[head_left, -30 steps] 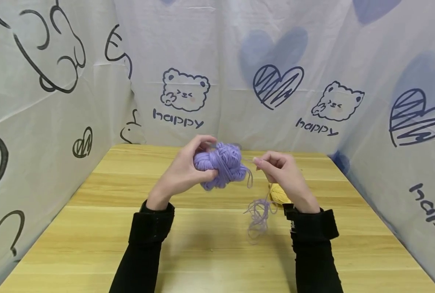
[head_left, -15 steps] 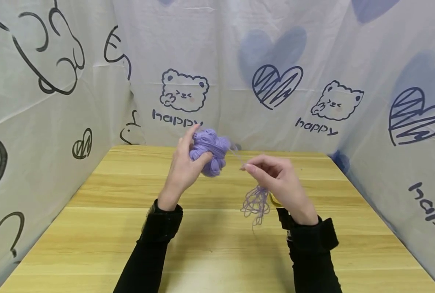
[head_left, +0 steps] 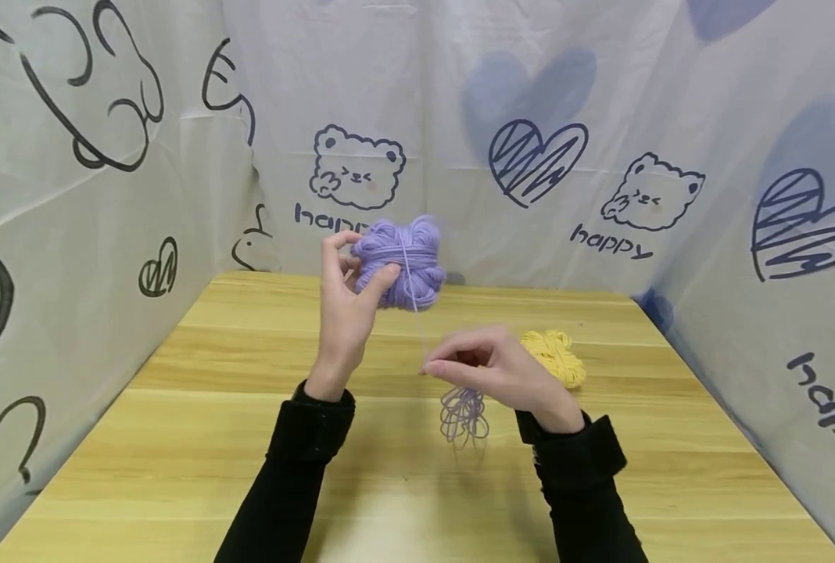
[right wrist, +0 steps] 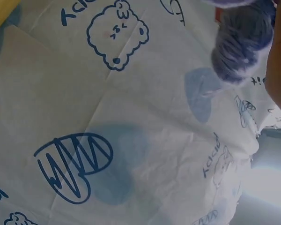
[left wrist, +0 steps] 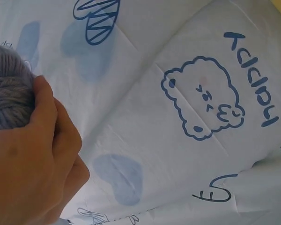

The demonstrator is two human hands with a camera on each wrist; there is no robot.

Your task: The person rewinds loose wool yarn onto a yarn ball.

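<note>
My left hand [head_left: 350, 301] is raised above the wooden table [head_left: 178, 438] and grips a ball of purple yarn [head_left: 399, 262] between thumb and fingers. The same purple ball [left wrist: 7, 96] fills the left edge of the left wrist view, against my palm, and shows as a blurred purple ball [right wrist: 241, 42] in the right wrist view. A thin purple strand [head_left: 412, 301] runs down from the ball to my right hand [head_left: 484, 367], which pinches it low over the table. A loose bunch of purple loops [head_left: 463, 414] hangs under the right hand.
A small skein of yellow yarn [head_left: 554, 356] lies on the table just behind my right hand. White printed sheets [head_left: 600, 156] with bears and hearts wall in the table at the back and both sides.
My left hand has lifted the purple ball higher and turned it. My right hand has drawn the strand down and toward the left, uncovering the yellow skein behind it.
</note>
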